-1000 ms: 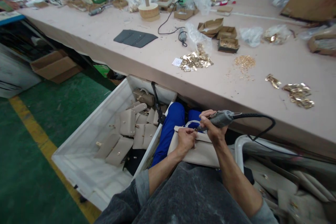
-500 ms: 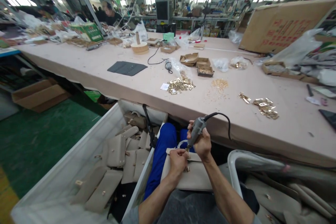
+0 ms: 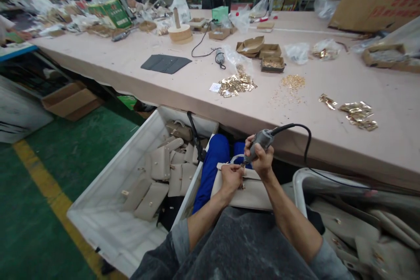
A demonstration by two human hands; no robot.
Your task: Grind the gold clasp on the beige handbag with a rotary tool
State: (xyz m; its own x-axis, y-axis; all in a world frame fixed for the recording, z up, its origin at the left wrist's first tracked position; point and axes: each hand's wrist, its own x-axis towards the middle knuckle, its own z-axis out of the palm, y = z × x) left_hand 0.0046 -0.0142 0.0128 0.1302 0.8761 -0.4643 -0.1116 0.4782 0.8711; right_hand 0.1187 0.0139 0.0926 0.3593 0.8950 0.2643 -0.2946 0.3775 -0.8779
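Note:
A beige handbag (image 3: 251,192) lies on my lap below the table edge. My left hand (image 3: 231,177) is closed on the bag's top edge, pinching at a small metal fitting there. My right hand (image 3: 262,162) is wrapped round a grey corded electric screwdriver (image 3: 259,142), tilted with its tip pointing down at the fitting beside my left fingers. The tool's black cable (image 3: 303,133) loops up and right over the table edge.
A white bin (image 3: 108,170) on my left holds several beige bags. Another bin (image 3: 354,223) with bag parts stands on my right. The long pink table (image 3: 170,83) carries piles of gold hardware (image 3: 236,85), small cardboard boxes, plastic bags and a dark grey panel (image 3: 166,63). Other people work at the far end.
The view dipped back down and closer after rising. My right hand stays wrapped on the screwdriver, which went from nearly level a second ago to tilted; my left hand stays on the bag's edge.

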